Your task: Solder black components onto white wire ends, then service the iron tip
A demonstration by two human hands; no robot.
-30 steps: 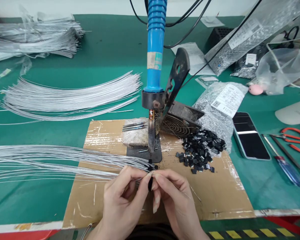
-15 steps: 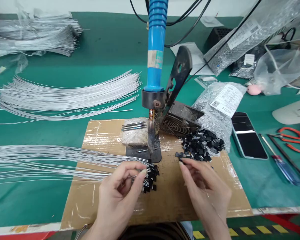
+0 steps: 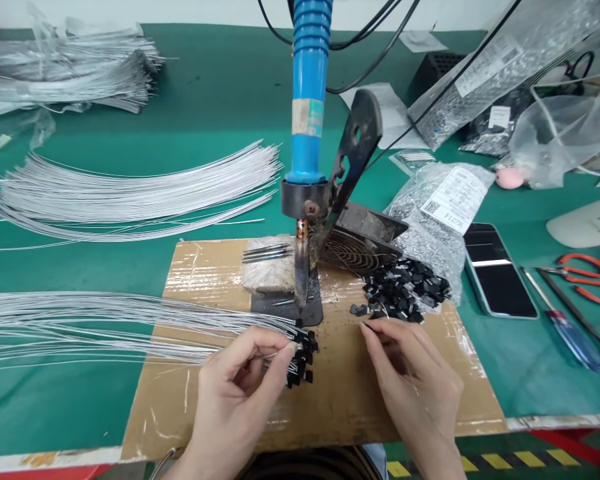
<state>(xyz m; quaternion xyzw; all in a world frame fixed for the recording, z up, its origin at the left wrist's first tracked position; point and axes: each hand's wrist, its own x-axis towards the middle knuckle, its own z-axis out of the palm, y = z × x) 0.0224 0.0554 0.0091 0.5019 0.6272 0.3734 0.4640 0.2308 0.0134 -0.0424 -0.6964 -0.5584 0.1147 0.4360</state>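
My left hand (image 3: 247, 390) is closed in a pinch on a thin white wire, its end mostly hidden by the fingertips. Just beyond these fingers lies a bunch of white wires (image 3: 190, 312) with small black connectors (image 3: 307, 360) on their ends. To the right, my right hand (image 3: 413, 387) is pinched shut in front of a pile of loose black connectors (image 3: 405, 290); anything between its fingertips is too small to make out. Between and beyond the hands a blue soldering iron (image 3: 309, 143) points tip down in a black stand (image 3: 353, 147).
A cardboard sheet (image 3: 155, 407) covers part of the green table. Further wire bundles (image 3: 145, 190) lie at the left. A crusted pale block (image 3: 267, 273) sits beside the iron's tip. On the right are plastic bags (image 3: 437, 207), a phone (image 3: 500, 270), a screwdriver (image 3: 570, 337) and red-handled pliers (image 3: 587, 267).
My right fingertips have shifted slightly towards me, and the dark piece at their tips shows less. My left fingertips have moved slightly left, with the wire end now less visible.
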